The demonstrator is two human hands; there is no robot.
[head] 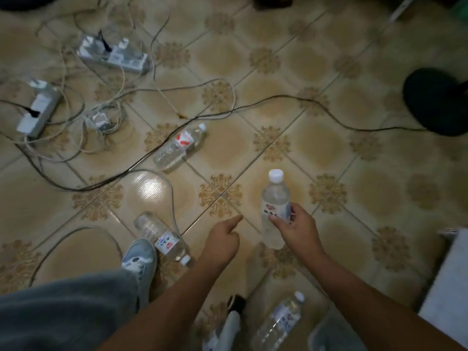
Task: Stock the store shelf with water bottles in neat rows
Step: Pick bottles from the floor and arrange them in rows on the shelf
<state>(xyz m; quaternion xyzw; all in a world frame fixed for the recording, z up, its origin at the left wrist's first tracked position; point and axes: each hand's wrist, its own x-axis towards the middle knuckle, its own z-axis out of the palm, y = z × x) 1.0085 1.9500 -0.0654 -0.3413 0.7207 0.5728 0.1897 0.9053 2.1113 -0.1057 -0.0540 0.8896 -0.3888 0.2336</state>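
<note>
Right hand [295, 230] grips upright bottle [275, 206] at label; left hand [222, 239] loosely curled, empty. Best: keep it vertical, grab floor strays w/ left.

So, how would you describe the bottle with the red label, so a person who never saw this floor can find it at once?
Start from the two white power strips on the tiled floor, upper left. Follow the black cable down and right from them; the red-label bottle lies on its side just beyond it. Unlike the other bottles, its label is red, and it lies farthest from the person's feet.
</note>
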